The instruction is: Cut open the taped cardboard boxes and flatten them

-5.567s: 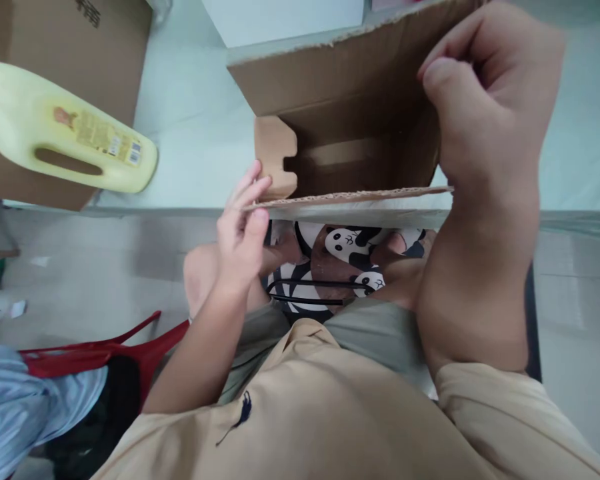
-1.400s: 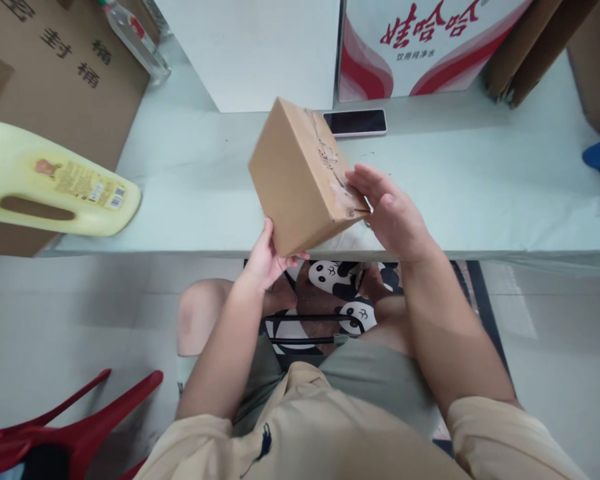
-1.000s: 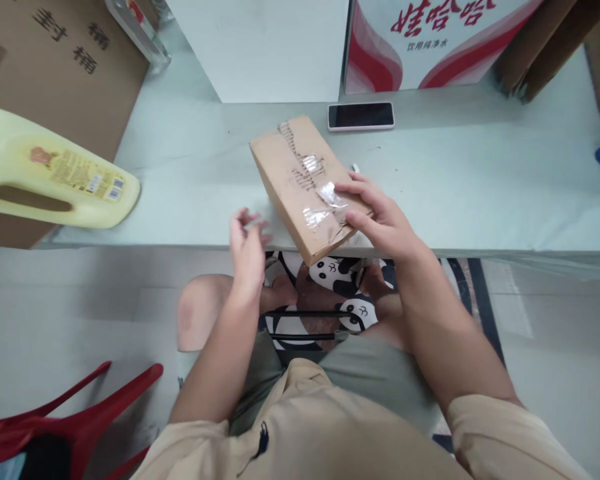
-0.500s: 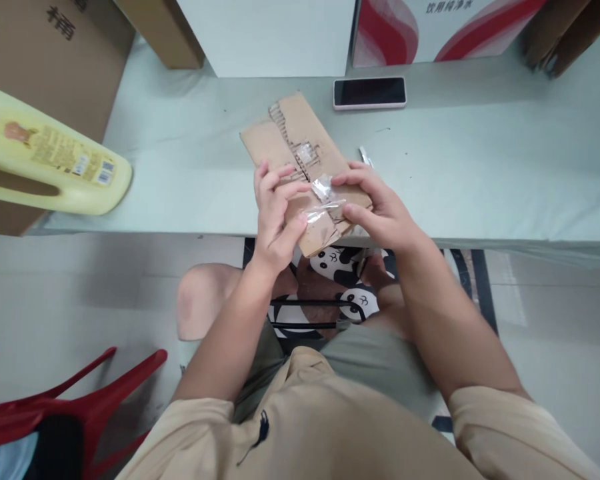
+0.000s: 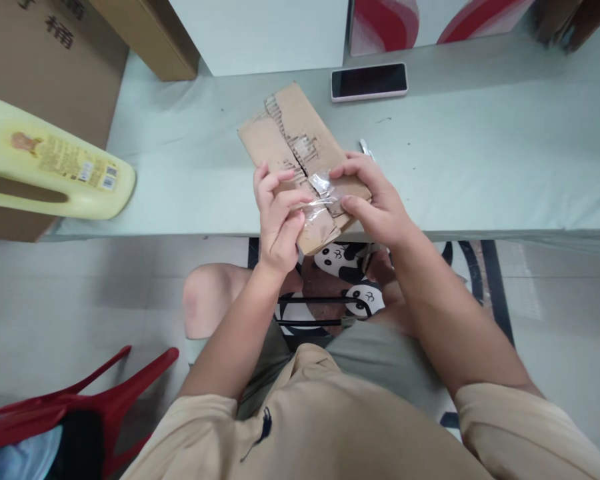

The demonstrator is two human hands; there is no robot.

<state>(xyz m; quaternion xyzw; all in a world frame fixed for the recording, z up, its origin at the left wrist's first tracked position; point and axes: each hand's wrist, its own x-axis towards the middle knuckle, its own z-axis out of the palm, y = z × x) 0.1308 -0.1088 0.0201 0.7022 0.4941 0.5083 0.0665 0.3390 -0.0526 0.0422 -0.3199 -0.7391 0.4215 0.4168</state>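
A small brown cardboard box (image 5: 285,127) lies at the near edge of the pale table (image 5: 480,173), its torn top flaps and a strip of clear tape (image 5: 316,195) facing up. My left hand (image 5: 277,217) presses on the box's near left part, thumb and fingers pinched at the tape. My right hand (image 5: 375,200) grips the box's near right corner, fingers curled over the top by the tape.
A yellow jug with a handle (image 5: 50,175) lies at the left on a big brown carton (image 5: 40,60). A phone (image 5: 369,81) lies behind the box, a small silvery item (image 5: 365,147) beside it. White and red cartons stand at the back. A red chair (image 5: 80,407) is low left.
The box was turned over and laid on the table with its taped flaps up. My left hand let go, then came back onto the tape. Both hands now press there.
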